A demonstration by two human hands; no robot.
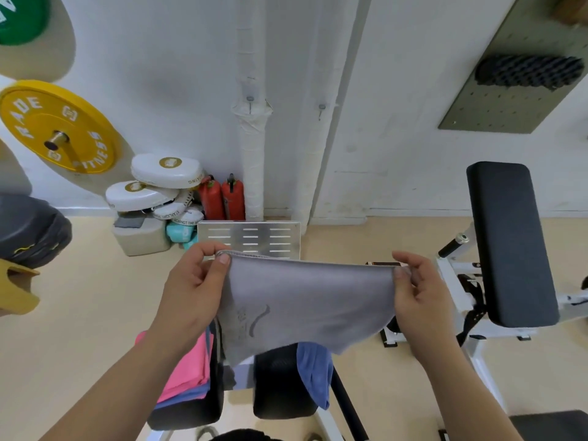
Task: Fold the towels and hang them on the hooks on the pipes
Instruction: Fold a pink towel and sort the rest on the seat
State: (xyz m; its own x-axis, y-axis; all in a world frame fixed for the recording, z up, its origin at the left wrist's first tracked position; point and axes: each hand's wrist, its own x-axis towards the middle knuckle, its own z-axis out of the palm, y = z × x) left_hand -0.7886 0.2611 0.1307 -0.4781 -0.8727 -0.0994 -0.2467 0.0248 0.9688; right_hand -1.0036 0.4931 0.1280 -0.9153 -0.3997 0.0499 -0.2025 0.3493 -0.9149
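Note:
I hold a grey towel stretched out in front of me, its top edge level. My left hand pinches its top left corner and my right hand pinches its top right corner. The towel hangs down over a black padded bench. A pink towel lies folded on the bench's left pad, on top of a blue one. Another blue towel is draped over the right pad. Two white wrapped pipes run up the wall ahead, each with a small hook: a left hook and a right hook, both bare.
A white machine with a long black pad stands at the right. Boxing pads and two red extinguishers sit by the wall beside a metal plate. A yellow weight plate hangs at the left.

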